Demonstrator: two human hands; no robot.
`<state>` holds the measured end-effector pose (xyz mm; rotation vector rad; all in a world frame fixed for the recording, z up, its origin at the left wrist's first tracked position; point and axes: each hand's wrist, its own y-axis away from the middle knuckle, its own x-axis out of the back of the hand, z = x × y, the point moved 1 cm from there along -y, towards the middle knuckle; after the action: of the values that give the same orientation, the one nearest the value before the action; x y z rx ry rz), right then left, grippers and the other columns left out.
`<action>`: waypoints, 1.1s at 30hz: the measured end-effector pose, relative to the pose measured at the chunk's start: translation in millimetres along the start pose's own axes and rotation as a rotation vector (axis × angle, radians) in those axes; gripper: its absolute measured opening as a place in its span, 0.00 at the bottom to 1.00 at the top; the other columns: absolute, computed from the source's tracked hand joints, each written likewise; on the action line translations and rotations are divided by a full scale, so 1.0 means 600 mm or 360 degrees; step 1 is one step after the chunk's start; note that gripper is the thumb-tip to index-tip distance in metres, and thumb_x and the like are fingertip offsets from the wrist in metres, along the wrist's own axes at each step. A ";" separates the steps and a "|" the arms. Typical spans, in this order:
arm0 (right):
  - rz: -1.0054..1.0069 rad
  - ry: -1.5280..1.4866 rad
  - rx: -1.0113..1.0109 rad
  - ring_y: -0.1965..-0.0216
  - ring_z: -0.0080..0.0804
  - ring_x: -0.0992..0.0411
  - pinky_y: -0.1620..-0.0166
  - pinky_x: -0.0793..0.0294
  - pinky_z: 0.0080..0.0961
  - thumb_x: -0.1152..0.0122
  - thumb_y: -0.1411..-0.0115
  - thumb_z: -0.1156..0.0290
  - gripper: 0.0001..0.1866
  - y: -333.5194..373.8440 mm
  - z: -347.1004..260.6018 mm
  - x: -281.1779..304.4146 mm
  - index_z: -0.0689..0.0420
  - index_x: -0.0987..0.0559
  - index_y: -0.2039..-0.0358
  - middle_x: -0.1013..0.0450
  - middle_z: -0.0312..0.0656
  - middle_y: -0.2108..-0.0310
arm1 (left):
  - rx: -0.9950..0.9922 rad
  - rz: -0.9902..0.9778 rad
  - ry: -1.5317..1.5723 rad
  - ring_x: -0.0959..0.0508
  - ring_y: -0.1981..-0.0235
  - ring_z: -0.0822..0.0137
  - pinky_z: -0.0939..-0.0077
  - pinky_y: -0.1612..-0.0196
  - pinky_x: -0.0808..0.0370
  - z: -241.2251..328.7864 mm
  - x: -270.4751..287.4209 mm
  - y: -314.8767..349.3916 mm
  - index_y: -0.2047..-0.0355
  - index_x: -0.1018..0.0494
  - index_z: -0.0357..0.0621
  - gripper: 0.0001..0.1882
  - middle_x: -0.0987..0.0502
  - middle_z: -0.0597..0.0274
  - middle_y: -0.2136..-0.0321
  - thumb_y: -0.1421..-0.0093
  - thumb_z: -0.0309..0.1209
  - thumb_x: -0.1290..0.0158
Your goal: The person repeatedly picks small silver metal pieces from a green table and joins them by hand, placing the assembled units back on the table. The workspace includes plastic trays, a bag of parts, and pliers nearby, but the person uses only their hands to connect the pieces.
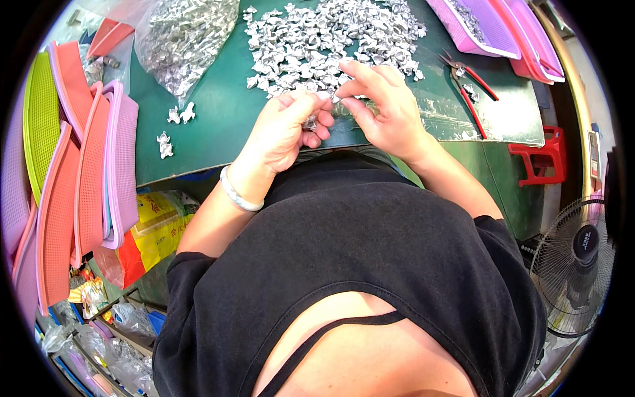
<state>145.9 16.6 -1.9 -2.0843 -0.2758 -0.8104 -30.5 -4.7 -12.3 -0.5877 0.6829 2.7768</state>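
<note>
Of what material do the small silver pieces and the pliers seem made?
Silver pieces: probably shiny metal, from their glints; coated plastic remains possible. Pliers: head likely steel, being dark grey; grips look plastic-coated, evenly red.

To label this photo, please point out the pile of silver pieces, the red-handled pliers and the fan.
Pile of silver pieces (324,40): head view, around the pile's middle.
Red-handled pliers (472,111): head view, on one red handle.
Fan (586,243): head view, on its dark hub.
</note>
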 end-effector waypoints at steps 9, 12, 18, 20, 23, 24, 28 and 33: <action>0.0057 -0.0154 -0.0039 0.68 0.35 0.31 0.62 0.33 0.27 0.40 0.58 0.82 0.28 0.002 0.001 0.004 0.58 0.32 0.52 0.26 0.39 0.71 | 0.0057 0.0024 0.0024 0.31 0.85 0.76 0.87 0.84 0.36 -0.002 -0.004 -0.004 0.74 0.28 0.39 0.09 0.29 0.66 0.83 0.43 0.31 0.53; 0.0069 -0.0165 -0.0065 0.68 0.38 0.31 0.63 0.33 0.31 0.40 0.57 0.80 0.27 0.003 0.005 0.002 0.56 0.31 0.53 0.27 0.38 0.71 | 0.0086 0.0018 0.0058 0.32 0.84 0.75 0.89 0.85 0.40 0.000 -0.004 -0.003 0.74 0.29 0.38 0.09 0.30 0.65 0.83 0.44 0.31 0.53; 0.0005 -0.0256 -0.0166 0.68 0.38 0.30 0.64 0.31 0.30 0.41 0.55 0.79 0.25 0.008 0.005 0.000 0.56 0.31 0.53 0.27 0.40 0.71 | 0.0161 -0.0099 0.0191 0.32 0.85 0.75 0.87 0.84 0.36 0.001 0.003 -0.005 0.74 0.29 0.38 0.09 0.29 0.65 0.83 0.43 0.31 0.54; 0.0017 -0.0336 -0.0213 0.68 0.38 0.30 0.64 0.31 0.29 0.41 0.54 0.79 0.24 0.010 0.004 -0.004 0.56 0.31 0.53 0.26 0.40 0.71 | 0.0162 -0.0087 0.0187 0.31 0.84 0.75 0.87 0.83 0.36 0.000 0.002 -0.005 0.75 0.29 0.38 0.09 0.30 0.65 0.83 0.43 0.31 0.53; 0.0059 -0.0399 -0.0279 0.67 0.37 0.29 0.64 0.31 0.29 0.41 0.54 0.79 0.24 0.011 0.004 -0.005 0.56 0.31 0.53 0.26 0.40 0.71 | 0.0134 -0.0067 0.0162 0.31 0.84 0.75 0.87 0.83 0.36 -0.001 0.002 -0.006 0.74 0.29 0.38 0.08 0.29 0.65 0.83 0.44 0.31 0.53; 0.0048 -0.0357 -0.0244 0.68 0.37 0.29 0.63 0.31 0.29 0.41 0.54 0.79 0.24 0.009 0.003 -0.004 0.56 0.31 0.53 0.26 0.40 0.71 | 0.0120 -0.0059 0.0150 0.31 0.83 0.75 0.87 0.82 0.36 -0.002 0.002 -0.006 0.74 0.29 0.39 0.08 0.29 0.65 0.82 0.44 0.30 0.53; 0.0027 -0.0327 -0.0237 0.67 0.36 0.29 0.63 0.31 0.28 0.41 0.54 0.79 0.24 0.007 0.002 0.001 0.56 0.31 0.54 0.26 0.40 0.69 | 0.0047 -0.0036 0.0118 0.31 0.82 0.75 0.87 0.82 0.36 -0.004 0.000 -0.007 0.72 0.30 0.40 0.06 0.29 0.64 0.80 0.44 0.30 0.53; 0.0045 -0.0261 -0.0242 0.67 0.37 0.30 0.63 0.31 0.29 0.42 0.55 0.80 0.23 0.002 0.017 0.010 0.56 0.30 0.55 0.27 0.39 0.71 | -0.0029 -0.0001 0.0047 0.29 0.80 0.73 0.86 0.80 0.32 -0.002 -0.003 -0.005 0.69 0.32 0.39 0.06 0.28 0.61 0.77 0.42 0.28 0.56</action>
<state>155.8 23.5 -3.3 -2.2971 -0.2796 -0.6621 -27.7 -2.8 -13.9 -0.6336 0.6637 2.7821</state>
